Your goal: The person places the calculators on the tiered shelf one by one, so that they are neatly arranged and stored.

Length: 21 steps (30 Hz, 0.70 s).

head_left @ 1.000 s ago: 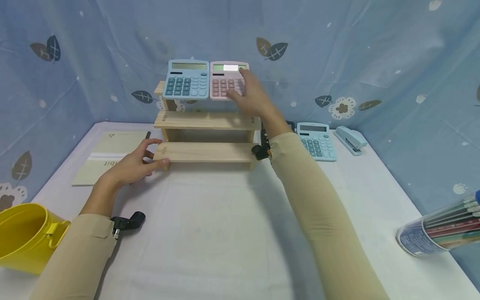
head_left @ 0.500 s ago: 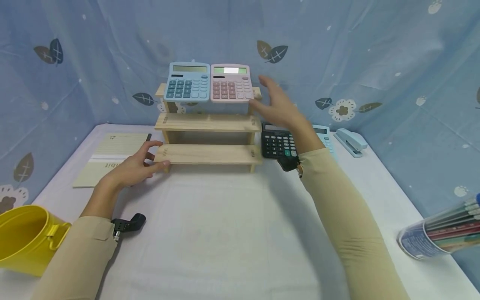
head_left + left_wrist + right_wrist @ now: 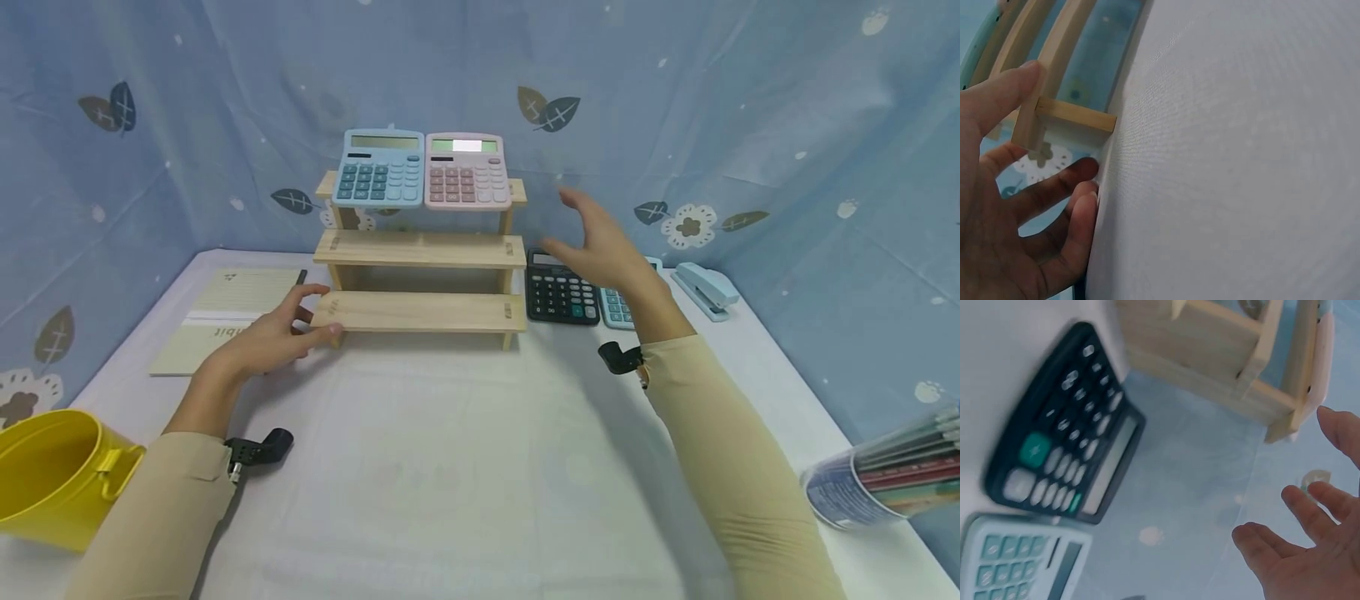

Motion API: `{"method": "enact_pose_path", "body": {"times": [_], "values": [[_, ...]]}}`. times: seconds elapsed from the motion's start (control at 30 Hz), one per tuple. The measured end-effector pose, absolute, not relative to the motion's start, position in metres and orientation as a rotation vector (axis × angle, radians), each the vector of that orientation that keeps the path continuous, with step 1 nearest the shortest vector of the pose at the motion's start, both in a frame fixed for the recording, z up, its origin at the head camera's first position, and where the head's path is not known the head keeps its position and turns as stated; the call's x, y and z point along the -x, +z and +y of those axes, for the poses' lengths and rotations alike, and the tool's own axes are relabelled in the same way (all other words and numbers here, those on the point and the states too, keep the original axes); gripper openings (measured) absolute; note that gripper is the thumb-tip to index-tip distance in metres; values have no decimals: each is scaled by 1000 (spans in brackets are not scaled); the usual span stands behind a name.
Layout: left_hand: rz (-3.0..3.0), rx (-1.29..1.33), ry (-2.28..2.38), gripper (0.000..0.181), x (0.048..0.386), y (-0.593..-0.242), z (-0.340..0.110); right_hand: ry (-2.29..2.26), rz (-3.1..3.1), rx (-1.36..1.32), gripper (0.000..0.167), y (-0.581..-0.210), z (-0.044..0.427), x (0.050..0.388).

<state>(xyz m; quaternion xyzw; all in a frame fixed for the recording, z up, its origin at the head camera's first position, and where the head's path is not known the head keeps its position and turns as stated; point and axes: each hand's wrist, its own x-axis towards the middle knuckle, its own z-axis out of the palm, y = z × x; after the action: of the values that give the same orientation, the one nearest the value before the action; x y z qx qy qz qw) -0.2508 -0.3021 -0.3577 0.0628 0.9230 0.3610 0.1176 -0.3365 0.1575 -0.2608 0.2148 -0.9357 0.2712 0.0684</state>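
Observation:
A three-tier wooden shelf (image 3: 420, 311) stands on the table. My left hand (image 3: 258, 342) holds the left end of its lowest board; thumb (image 3: 1019, 81) and index finger lie on either side of the end, other fingers loosely bent. On the top tier a light-blue calculator (image 3: 381, 167) and a pink calculator (image 3: 467, 171) lean side by side. My right hand (image 3: 603, 250) hovers right of the shelf with spread fingers and nothing in it. Beneath it on the table lie a black calculator (image 3: 562, 292) and a second light-blue calculator (image 3: 617, 310), partly hidden by the hand and wrist.
At the right back sits a light-blue stapler (image 3: 707, 287). A clear container of pencils (image 3: 858, 492) leans in at the right edge. On the left are an open notebook (image 3: 232, 304) and a yellow bucket (image 3: 71, 467). A patterned blue curtain (image 3: 450, 67) encloses the table.
My right hand has let go of the pink calculator and moved right and down, over the calculators on the table. The left hand has stayed on the shelf.

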Motion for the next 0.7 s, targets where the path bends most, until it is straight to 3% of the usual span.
{"method": "enact_pose_path", "body": {"times": [0.7], "values": [[2675, -169, 1052, 88, 252, -356, -303, 792, -2892, -546, 85, -295, 225, 322]]}}
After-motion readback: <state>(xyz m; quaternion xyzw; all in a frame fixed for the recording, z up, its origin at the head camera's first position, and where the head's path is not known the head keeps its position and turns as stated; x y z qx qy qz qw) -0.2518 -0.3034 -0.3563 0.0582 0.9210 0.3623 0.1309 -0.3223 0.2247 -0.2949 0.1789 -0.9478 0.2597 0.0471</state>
